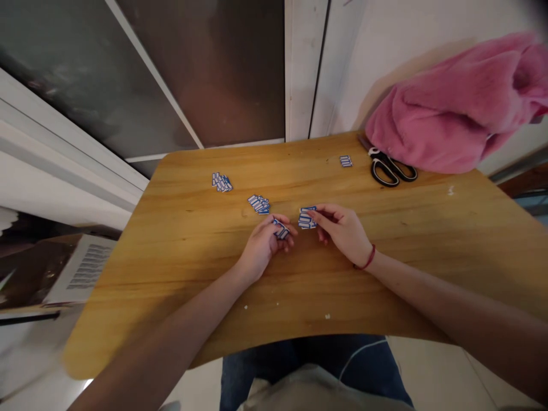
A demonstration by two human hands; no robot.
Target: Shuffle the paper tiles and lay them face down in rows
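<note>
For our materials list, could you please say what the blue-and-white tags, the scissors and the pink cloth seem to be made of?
Blue-and-white tags: card or plastic, judging by flat, crisp edges; finish unclear.
Scissors: rounded black handles suggest smooth plastic; greyish blades, likely metal.
Pink cloth: apparently synthetic plush, from its fuzzy, matte pile.

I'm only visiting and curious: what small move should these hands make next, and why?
Perhaps the right hand should square up the blue-and-white pieces at its fingertips: they overlap unevenly, and the left hand is occupied, holding similar pieces.
</note>
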